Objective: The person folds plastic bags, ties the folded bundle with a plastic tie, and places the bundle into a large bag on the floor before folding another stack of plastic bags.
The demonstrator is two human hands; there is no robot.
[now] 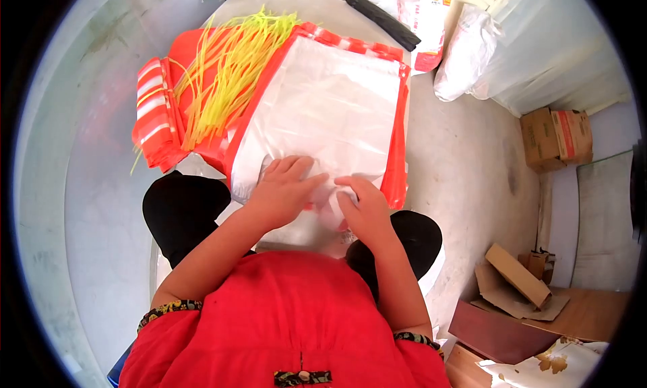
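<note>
A stack of white and red plastic bags [323, 95] lies in front of me, its top one a flat, slightly creased white sheet. My left hand [283, 189] rests flat on the near edge of the stack, fingers stretched out. Just to its right, my right hand [364, 209] has thumb and fingers closed on a gathered, translucent corner of the top plastic bag. The hands are close but apart. Left of the stack, a bundle of yellow-green plastic ties [236, 71] lies over red plastic, beside a folded red-and-white striped plastic piece [153, 115].
A black rolled item [384, 22] and a white wrapped bundle [466, 54] lie beyond the stack. Far right stands a cardboard box [556, 140]; an opened carton [515, 283] rests on a brown surface nearer me. My knees flank the stack's near edge.
</note>
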